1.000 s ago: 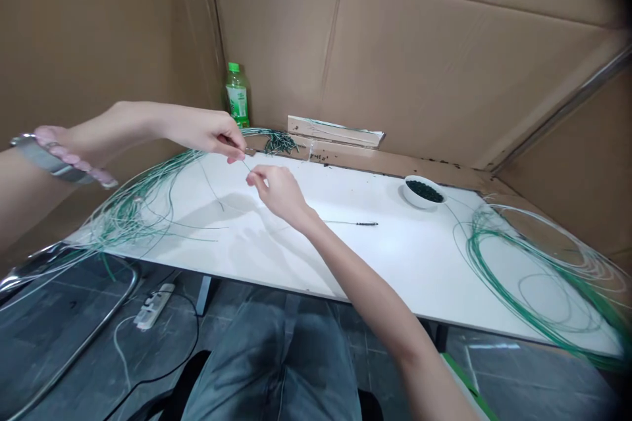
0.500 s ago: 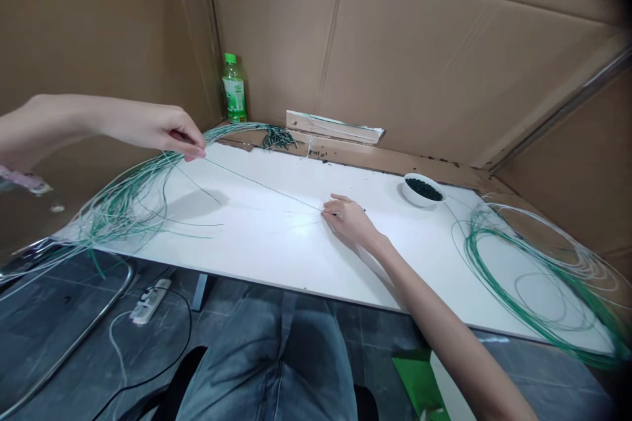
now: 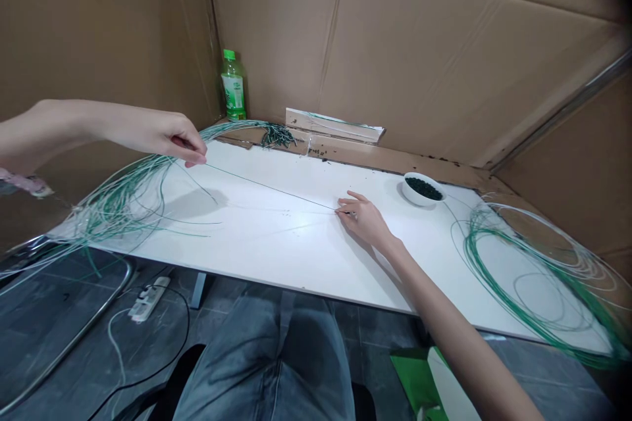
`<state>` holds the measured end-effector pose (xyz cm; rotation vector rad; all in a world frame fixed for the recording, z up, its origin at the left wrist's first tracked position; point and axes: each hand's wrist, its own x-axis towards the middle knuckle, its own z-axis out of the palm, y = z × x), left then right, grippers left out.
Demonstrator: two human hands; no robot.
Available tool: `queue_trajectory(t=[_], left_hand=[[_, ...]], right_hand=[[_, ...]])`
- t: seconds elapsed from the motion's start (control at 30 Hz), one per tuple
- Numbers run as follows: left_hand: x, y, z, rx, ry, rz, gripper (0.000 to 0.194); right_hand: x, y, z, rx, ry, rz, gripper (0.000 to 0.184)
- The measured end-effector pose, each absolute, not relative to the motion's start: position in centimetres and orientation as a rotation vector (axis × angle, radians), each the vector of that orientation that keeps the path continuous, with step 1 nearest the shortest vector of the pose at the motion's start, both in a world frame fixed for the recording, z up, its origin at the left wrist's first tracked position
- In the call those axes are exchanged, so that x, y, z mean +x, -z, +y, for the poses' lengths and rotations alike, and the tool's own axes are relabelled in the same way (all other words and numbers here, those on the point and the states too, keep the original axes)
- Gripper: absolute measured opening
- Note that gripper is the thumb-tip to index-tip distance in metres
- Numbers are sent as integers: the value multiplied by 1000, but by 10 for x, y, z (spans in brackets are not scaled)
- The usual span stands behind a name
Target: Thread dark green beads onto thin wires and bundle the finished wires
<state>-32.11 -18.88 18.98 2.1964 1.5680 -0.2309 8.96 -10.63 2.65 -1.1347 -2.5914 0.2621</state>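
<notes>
My left hand is raised over the left end of the white table, its fingertips pinched on one end of a thin wire. The wire runs taut down to my right hand, which pinches its other end against the tabletop near the middle. A bundle of green wires arcs below my left hand and hangs off the table's left edge.
A white bowl of dark beads sits at the back right. Coiled green wires cover the right end. A green bottle stands in the back corner beside a pile of small dark pieces. Cardboard walls enclose the table.
My hands have drawn apart: the right one slid right along the wire to the table's middle, the left one pulled back left, stretching the wire taut between them.
</notes>
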Motion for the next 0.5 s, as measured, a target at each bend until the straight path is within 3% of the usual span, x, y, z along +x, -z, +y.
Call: queue_trajectory(t=[0.5], left_hand=[[-319, -184, -190, 2192, 263, 1544, 68]], right_hand=[[96, -27, -104, -1215, -99, -2531, 20]])
